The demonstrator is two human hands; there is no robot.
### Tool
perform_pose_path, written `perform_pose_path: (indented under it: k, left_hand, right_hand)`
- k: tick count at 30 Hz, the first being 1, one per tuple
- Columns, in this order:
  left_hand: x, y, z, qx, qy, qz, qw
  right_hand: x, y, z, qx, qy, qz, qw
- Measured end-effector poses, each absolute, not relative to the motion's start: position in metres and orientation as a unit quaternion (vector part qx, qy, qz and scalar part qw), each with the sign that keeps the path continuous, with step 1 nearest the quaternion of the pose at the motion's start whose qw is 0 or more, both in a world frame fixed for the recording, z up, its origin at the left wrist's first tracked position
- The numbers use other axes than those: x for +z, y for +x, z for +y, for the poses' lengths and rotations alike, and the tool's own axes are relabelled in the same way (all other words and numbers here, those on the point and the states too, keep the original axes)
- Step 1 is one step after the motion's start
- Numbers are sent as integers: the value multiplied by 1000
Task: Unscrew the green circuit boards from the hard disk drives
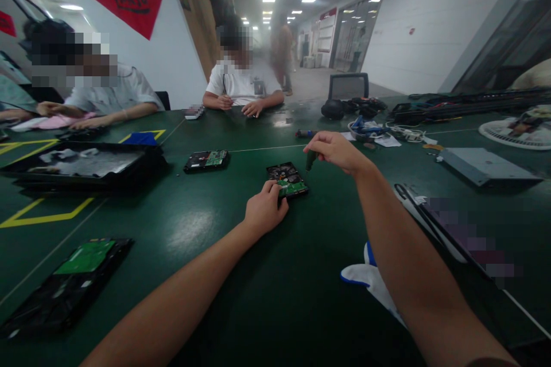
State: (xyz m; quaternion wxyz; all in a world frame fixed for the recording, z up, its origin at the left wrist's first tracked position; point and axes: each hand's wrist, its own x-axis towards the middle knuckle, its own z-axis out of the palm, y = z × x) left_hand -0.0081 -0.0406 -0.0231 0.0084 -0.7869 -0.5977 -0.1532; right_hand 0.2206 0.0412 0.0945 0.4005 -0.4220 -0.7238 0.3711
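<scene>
A black hard drive (286, 178) with a green circuit board lies face up on the dark green table (206, 223) in front of me. My left hand (264, 210) grips its near left corner, fingers curled on the edge. My right hand (336, 151) is closed on a small dark screwdriver (310, 160), held upright with its tip just above the drive's right side.
A second hard drive (206, 160) lies further left, a third (71, 281) at the near left. A black tray (81, 163) sits on the left, a white glove (370, 281) under my right forearm. Two seated people face the table's far side; cables and a grey box (484, 165) lie right.
</scene>
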Motion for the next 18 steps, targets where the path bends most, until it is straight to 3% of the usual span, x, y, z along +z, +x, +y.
perform_pose_path:
  k: [13, 18]
  left_hand:
    - [-23, -8, -41, -153, -788, -596, 6]
    - [-25, -9, -40, -155, -788, -596, 12]
  right_hand:
    - [95, 219, 39, 459, -381, -712, 370]
    - [91, 220, 43, 396, -396, -736, 379]
